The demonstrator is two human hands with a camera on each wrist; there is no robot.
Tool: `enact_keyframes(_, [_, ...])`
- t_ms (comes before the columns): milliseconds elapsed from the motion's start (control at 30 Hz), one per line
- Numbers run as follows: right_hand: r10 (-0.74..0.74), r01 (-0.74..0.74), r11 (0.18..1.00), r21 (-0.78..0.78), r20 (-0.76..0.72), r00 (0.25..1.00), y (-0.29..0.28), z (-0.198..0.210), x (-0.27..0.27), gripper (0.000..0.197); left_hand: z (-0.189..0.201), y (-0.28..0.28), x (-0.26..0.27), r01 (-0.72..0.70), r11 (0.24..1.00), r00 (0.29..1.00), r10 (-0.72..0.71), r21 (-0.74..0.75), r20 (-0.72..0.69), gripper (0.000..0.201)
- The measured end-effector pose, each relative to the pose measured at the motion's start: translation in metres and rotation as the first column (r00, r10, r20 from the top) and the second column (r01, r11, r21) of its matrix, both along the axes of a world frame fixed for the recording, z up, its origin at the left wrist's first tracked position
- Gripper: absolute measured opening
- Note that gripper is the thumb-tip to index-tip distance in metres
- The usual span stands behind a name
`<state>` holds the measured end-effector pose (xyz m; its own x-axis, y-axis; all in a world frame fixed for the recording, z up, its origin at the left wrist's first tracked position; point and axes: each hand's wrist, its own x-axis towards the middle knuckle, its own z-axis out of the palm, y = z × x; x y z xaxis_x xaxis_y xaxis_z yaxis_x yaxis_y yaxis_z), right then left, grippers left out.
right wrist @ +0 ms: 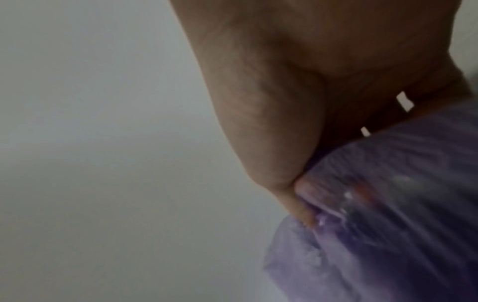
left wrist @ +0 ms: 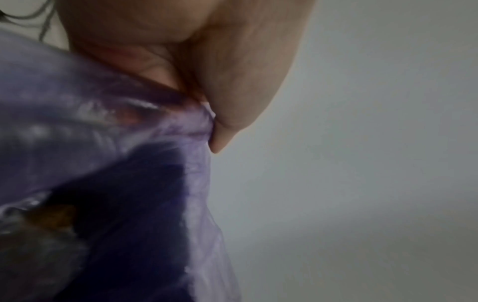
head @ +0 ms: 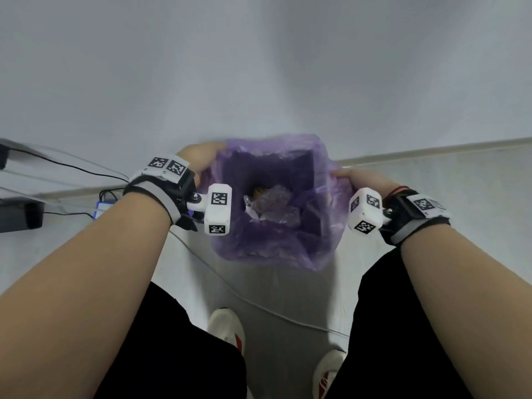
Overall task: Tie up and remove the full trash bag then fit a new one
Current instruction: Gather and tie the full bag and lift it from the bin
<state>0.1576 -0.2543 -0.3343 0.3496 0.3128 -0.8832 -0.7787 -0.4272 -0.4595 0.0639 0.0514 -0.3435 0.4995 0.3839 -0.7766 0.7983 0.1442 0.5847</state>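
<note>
Now | left hand (head: pixel 198 158) pinching far-left rim of the crinkly translucent purple plastic trash bag (head: pixel 276 249) | right hand (head: pixel 371 181) pinching opposite rim | bag mouth gaping between them, above the floor, awaiting gathering inward

The purple bag (head: pixel 273 243) stands open on the floor (head: pixel 431 197), close to the wall (head: pixel 259 67). The left hand (head: pixel 198 156) grips its rim on the left side, and the right hand (head: pixel 365 180) grips the rim on the right side. Crumpled trash (head: pixel 267 205) lies at the bottom. Two white shoes (head: pixel 227 329) are below the bag, and a thin cable (head: pixel 259 305) runs across the floor.
</note>
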Motion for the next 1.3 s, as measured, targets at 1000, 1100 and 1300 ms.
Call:
enact_keyframes(1000, [-0.295, -0.154, 0.703, 0.694, 0.483, 0.825, 0.027, 0.142, 0.022, 0.023, 0.024, -0.084, 0.012, 0.614, 0.652, 0.600, -0.752, 0.446, 0.273, 0.064])
enact_keyframes(1100, [-0.323, -0.121, 0.743, 0.658, 0.511, 0.796, 0.020, 0.135, 0.028, 0.045, 0.019, -0.095, 0.013, 0.633, 0.665, 0.572, -0.747, 0.397, 0.339, 0.025])
enact_keyframes(1300, [0.349, 0.010, 0.909, -0.417, 0.774, 0.529, -0.027, 0.058, 0.040, 0.081, 0.021, -0.078, 0.023, 0.309, 0.759, 0.771, -0.553, 0.573, 0.315, 0.035])
